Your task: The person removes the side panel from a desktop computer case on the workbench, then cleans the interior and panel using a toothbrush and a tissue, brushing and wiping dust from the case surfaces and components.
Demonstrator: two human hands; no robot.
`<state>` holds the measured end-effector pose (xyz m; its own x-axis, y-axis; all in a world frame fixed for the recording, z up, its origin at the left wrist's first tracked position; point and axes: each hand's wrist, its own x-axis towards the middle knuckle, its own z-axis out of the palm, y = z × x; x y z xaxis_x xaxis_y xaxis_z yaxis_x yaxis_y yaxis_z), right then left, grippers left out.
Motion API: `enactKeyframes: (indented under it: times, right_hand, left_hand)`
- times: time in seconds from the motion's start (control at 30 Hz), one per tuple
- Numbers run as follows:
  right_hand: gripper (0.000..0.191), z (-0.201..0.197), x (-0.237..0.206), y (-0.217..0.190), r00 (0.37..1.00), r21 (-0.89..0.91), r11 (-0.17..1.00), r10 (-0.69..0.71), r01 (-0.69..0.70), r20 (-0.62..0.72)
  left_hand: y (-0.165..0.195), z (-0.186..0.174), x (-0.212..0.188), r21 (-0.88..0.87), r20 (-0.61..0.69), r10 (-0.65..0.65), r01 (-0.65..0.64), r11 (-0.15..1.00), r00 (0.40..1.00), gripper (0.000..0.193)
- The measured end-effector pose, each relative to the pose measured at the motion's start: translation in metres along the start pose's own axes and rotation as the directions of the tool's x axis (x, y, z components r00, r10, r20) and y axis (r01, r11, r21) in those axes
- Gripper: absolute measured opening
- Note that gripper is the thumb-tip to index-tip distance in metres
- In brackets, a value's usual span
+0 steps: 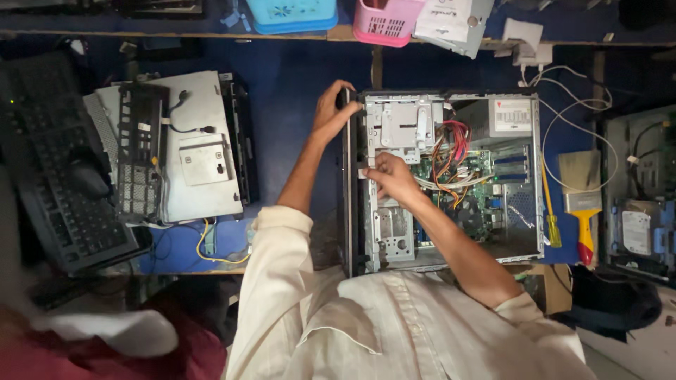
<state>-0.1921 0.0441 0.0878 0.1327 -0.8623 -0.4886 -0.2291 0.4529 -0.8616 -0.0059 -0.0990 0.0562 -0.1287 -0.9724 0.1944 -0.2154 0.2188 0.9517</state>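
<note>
An open desktop computer case [522, 100] lies on its side on the blue table, showing a green motherboard [473, 184], coloured cables [451, 151] and a grey power supply [503, 116]. My left hand [332, 111] grips the black front panel [346, 211] at the case's far left corner. My right hand [389, 178] is inside the case at the metal drive cage [401, 127], fingers pinched on a small white part near the front edge; what it holds is too small to tell.
A removed side panel with a black bezel [201, 151] lies left of the case, a black keyboard [63, 169] beyond it. A brush and a yellow-handled screwdriver [551, 225] lie to the right, next to another open device [644, 197]. Blue and pink baskets [386, 24] stand on the back shelf.
</note>
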Motion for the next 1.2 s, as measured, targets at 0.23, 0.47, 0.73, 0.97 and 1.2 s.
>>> enactKeyframes:
  times: [0.23,0.47,0.73,0.97,1.2]
  right_hand:
    - [0.022,-0.001,0.003,0.002,1.0,0.015,1.0,0.007,-0.007,0.007]
    - [0.02,0.0,0.0,0.0,1.0,0.026,1.0,0.017,-0.017,0.026]
    - [0.025,-0.007,0.003,-0.002,1.0,0.006,1.0,0.02,-0.02,0.016]
    - [0.023,-0.007,0.003,0.0,1.0,0.043,0.999,0.02,-0.02,0.005]
    - [0.027,-0.006,0.01,0.006,1.0,0.026,0.999,0.028,-0.028,0.01]
  left_hand:
    - [0.003,-0.006,0.012,0.088,0.109,-0.088,0.079,0.993,0.99,0.035]
    - [0.005,-0.01,0.01,0.076,0.061,0.196,-0.2,0.977,0.979,0.017]
    - [-0.004,-0.048,0.014,0.118,-0.033,0.071,-0.067,0.991,0.997,0.011]
    - [-0.009,-0.062,0.003,0.019,-0.192,0.034,-0.031,0.999,0.981,0.03]
    - [-0.014,-0.109,-0.002,0.012,-0.127,-0.175,0.178,0.984,0.976,0.026]
